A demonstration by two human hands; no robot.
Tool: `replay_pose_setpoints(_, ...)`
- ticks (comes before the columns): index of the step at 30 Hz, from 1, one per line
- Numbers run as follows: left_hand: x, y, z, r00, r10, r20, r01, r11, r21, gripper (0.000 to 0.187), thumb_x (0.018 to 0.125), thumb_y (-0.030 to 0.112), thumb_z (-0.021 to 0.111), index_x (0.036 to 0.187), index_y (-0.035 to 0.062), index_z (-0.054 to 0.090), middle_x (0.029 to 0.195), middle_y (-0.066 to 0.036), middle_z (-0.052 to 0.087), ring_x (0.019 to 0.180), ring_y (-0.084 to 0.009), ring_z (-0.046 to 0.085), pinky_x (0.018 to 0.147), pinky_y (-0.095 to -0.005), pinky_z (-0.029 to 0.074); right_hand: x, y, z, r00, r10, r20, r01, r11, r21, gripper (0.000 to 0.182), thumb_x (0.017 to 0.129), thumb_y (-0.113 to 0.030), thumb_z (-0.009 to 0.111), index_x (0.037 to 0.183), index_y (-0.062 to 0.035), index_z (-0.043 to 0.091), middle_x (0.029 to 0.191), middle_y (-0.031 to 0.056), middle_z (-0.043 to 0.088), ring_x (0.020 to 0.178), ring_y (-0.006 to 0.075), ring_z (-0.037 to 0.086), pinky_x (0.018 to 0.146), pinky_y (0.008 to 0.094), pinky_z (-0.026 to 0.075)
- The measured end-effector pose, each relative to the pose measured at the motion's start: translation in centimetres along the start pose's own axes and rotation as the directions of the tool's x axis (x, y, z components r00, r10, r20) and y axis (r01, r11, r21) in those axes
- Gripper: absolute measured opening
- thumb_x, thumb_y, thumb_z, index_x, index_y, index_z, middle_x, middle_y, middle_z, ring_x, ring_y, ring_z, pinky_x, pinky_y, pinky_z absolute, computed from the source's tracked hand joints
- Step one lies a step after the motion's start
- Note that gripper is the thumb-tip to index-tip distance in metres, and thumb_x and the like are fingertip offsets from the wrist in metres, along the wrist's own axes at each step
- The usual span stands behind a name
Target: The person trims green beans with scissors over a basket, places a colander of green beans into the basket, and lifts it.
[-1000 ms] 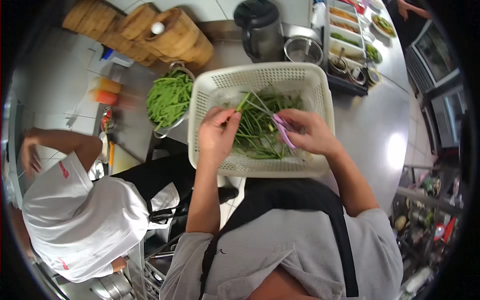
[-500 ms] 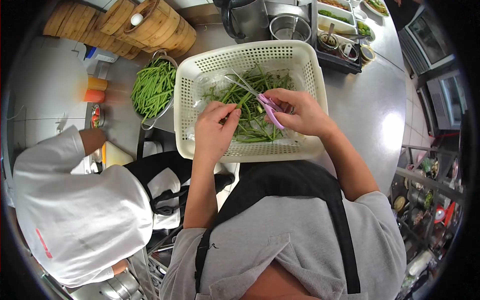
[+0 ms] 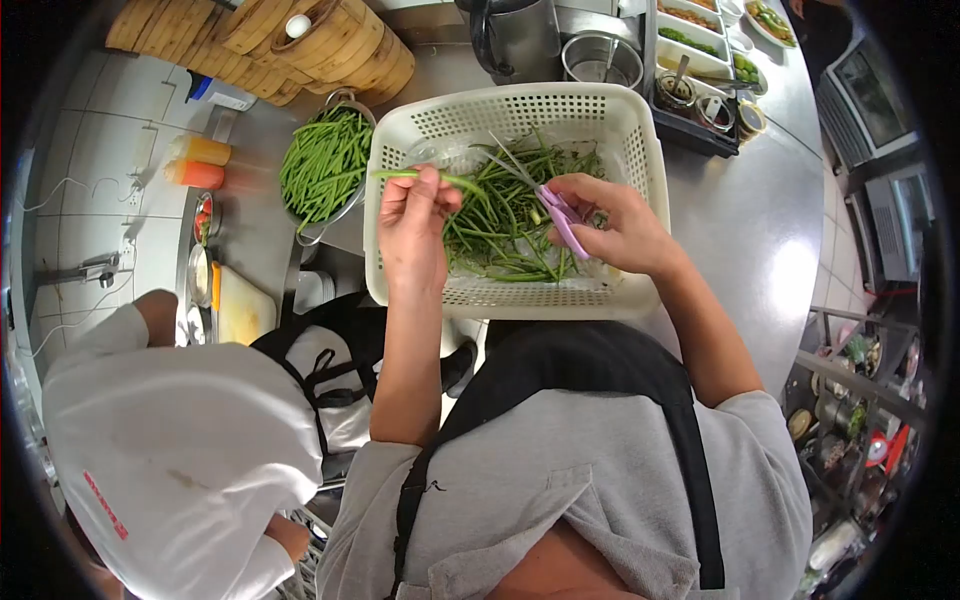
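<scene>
Long green bean (image 3: pixel 459 181) pinched in my left hand (image 3: pixel 413 228); right hand (image 3: pixel 618 222) grips open purple-handled metal scissors (image 3: pixel 549 197) above white plastic basket (image 3: pixel 520 311).

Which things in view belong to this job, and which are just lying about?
In the job:
left hand, green bean in its grip
right hand with scissors
white basket
colander of beans, probably

Lying about:
bamboo steamers
dark jug
metal pot
cutting board

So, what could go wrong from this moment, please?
The scissors stand open in the right hand; they might nick the left hand, which holds a green bean nearby. Also, the heaped colander stands close beside the basket, so a push could perhaps spill its beans.
</scene>
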State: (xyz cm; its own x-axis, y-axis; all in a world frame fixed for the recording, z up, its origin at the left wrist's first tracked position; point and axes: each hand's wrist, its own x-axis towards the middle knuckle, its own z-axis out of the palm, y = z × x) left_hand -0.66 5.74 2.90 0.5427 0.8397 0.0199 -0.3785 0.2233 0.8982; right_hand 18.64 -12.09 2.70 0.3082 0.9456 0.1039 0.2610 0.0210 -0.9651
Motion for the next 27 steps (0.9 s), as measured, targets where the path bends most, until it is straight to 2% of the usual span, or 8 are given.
replay_pose_setpoints(3,-0.1,-0.6,0.9,0.989,0.024,-0.143,-0.033,0.998,-0.058,0.009,0.101,0.018,0.067,0.098,0.0092,0.065,0.092,-0.005,0.071,0.076,-0.0146,0.066,0.077,-0.0339,0.055,0.0,0.3,0.0,0.998,-0.058,0.027,0.059,0.998,-0.038,0.046,0.083,-0.027,0.08,0.12,-0.0018,0.069,0.09,0.0104,0.072,0.076,0.0179,0.068,0.073,0.0316,0.056)
replay_pose_setpoints(6,-0.3,-1.5,1.1,0.99,0.034,-0.139,-0.046,0.995,-0.088,0.01,0.101,0.016,0.066,0.095,0.0088,0.064,0.09,-0.006,0.07,0.077,-0.0155,0.067,0.078,-0.0337,0.056,0.0,0.0,-0.1,0.996,-0.08,0.05,0.083,0.995,-0.051,0.047,0.082,-0.028,0.079,0.119,-0.0021,0.069,0.091,0.0113,0.073,0.078,0.0195,0.068,0.076,0.0335,0.056)
replay_pose_setpoints(9,-0.9,-2.5,1.6,0.992,0.006,-0.123,-0.015,0.997,-0.079,0.011,0.101,0.014,0.067,0.092,0.0078,0.064,0.089,-0.007,0.069,0.078,-0.0164,0.067,0.076,-0.0324,0.055,-0.1,-0.4,-0.1,0.992,-0.085,0.095,0.097,0.987,-0.132,0.046,0.083,-0.021,0.08,0.121,0.0014,0.067,0.097,0.0087,0.072,0.085,0.0168,0.066,0.08,0.0334,0.054)
replay_pose_setpoints(12,-2.0,-2.9,2.2,0.993,-0.024,-0.115,0.027,0.999,0.027,0.01,0.099,0.012,0.068,0.093,0.0067,0.061,0.086,-0.008,0.069,0.074,-0.0154,0.066,0.073,-0.0306,0.055,-0.1,-0.4,0.0,0.994,-0.095,0.061,0.102,0.985,-0.138,0.044,0.084,-0.02,0.079,0.121,0.0012,0.067,0.096,0.0101,0.073,0.084,0.0174,0.067,0.08,0.034,0.055)
replay_pose_setpoints(14,-2.4,-2.9,2.4,0.994,-0.029,-0.102,0.038,0.996,0.086,0.011,0.098,0.012,0.069,0.094,0.0062,0.06,0.084,-0.008,0.069,0.072,-0.0141,0.065,0.072,-0.0302,0.056,0.0,0.0,0.1,0.998,-0.047,0.032,0.048,0.997,-0.059,0.044,0.083,-0.025,0.077,0.12,-0.0033,0.069,0.093,0.0142,0.073,0.083,0.0228,0.072,0.077,0.0358,0.056)
replay_pose_setpoints(21,-2.1,-2.4,1.5,0.999,-0.021,-0.041,0.03,0.976,0.217,0.01,0.1,0.012,0.066,0.097,0.0056,0.059,0.083,-0.007,0.067,0.071,-0.0132,0.063,0.068,-0.0277,0.052,0.0,0.2,0.2,0.994,-0.085,0.064,0.092,0.99,-0.11,0.04,0.086,-0.022,0.077,0.12,-0.0031,0.069,0.09,0.0141,0.074,0.078,0.0223,0.072,0.074,0.0347,0.057)
replay_pose_setpoints(25,-1.0,-1.6,0.9,0.999,0.04,-0.009,-0.034,0.933,0.357,0.013,0.103,0.016,0.061,0.098,0.0041,0.057,0.083,-0.007,0.068,0.069,-0.0108,0.063,0.067,-0.0244,0.051,0.0,0.4,0.3,0.993,0.0,0.121,0.009,0.997,-0.073,0.033,0.09,-0.016,0.072,0.121,-0.0029,0.068,0.086,0.0119,0.075,0.075,0.0207,0.073,0.072,0.0341,0.057)
replay_pose_setpoints(27,0.0,-0.9,0.4,0.998,0.064,0.001,-0.059,0.911,0.409,0.016,0.106,0.018,0.055,0.1,0.003,0.057,0.086,-0.007,0.069,0.072,-0.0127,0.064,0.07,-0.0266,0.053,0.1,0.7,0.4,0.986,0.071,0.149,-0.051,0.99,-0.134,0.032,0.09,-0.015,0.071,0.12,-0.0046,0.068,0.086,0.0116,0.075,0.074,0.0208,0.073,0.071,0.0345,0.056)
